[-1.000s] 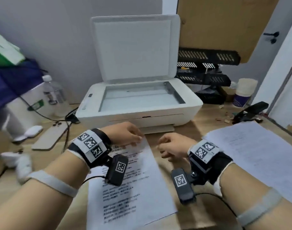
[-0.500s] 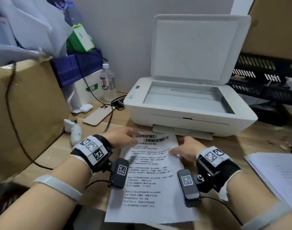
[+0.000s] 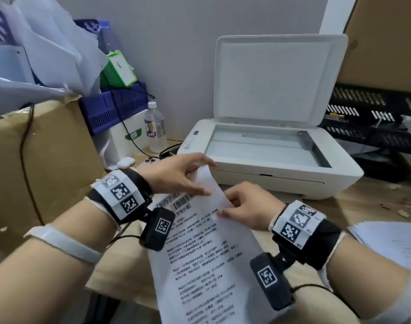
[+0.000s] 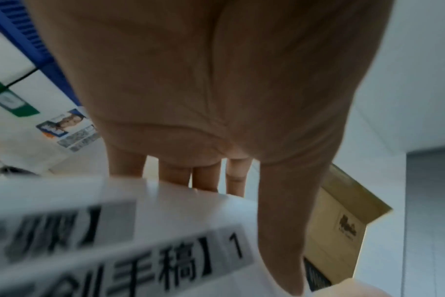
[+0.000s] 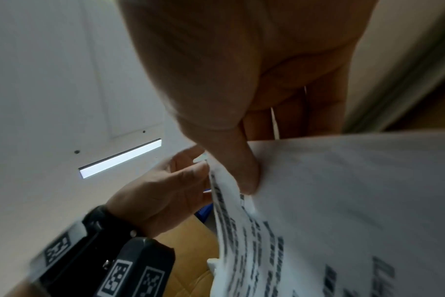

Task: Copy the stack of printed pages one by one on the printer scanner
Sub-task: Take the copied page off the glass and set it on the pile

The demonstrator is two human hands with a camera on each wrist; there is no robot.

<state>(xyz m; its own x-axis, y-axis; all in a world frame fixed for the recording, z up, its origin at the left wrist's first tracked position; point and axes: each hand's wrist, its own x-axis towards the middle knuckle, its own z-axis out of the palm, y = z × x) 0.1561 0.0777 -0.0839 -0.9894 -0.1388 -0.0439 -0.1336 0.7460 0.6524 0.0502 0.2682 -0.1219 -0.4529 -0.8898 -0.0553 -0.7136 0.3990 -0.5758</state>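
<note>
A printed page (image 3: 206,260) with black text is raised off the desk, its top end curled over. My left hand (image 3: 204,181) pinches the top edge, thumb on the printed side (image 4: 140,241) and fingers behind. My right hand (image 3: 225,206) pinches the right edge between thumb and fingers (image 5: 241,170). Just behind stands the white printer (image 3: 281,181) with its lid (image 3: 277,80) upright and the scanner glass (image 3: 260,146) bare. More white pages (image 3: 391,244) lie on the desk at the right.
A large cardboard box (image 3: 36,160) stands at the left, with blue crates (image 3: 115,111), a water bottle (image 3: 154,127) and an earbud case (image 3: 126,162) beside the printer. Black mesh trays (image 3: 372,118) are stacked to the printer's right.
The page lay flat on the desk under both hands. Now both hands pinch it and its top end has lifted and curled. The head view has swung left and closer.
</note>
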